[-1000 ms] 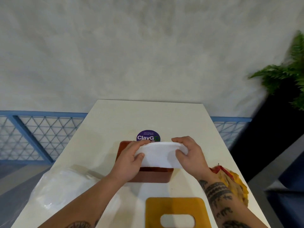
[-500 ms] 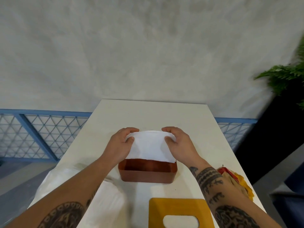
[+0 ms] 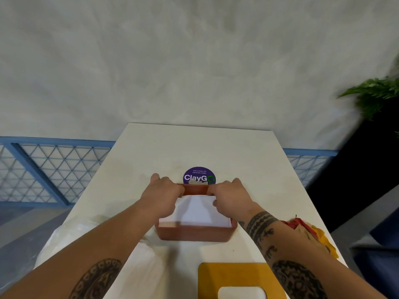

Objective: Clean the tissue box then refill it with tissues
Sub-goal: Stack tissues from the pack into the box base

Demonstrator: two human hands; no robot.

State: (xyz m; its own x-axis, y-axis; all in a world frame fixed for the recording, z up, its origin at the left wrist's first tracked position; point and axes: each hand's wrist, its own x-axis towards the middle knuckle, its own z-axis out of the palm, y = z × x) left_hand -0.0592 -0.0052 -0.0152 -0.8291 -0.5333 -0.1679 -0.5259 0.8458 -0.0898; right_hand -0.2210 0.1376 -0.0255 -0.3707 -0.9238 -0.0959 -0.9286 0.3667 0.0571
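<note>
A reddish-brown open tissue box stands in the middle of the white table. A white stack of tissues lies inside it, filling the box. My left hand presses down on the stack's far left corner, fingers curled inside the box's far wall. On the far right corner my right hand does the same. The box's yellow-orange lid, with an oval slot, lies flat at the table's near edge.
A clear plastic bag of white tissues lies at the near left. A red and yellow cloth sits at the right edge. A purple round sticker is on the table behind the box. A plant stands at the right.
The tissue stack, held above the box by both hands, has gone down into the box. Both hands followed it and now press its far corners.
</note>
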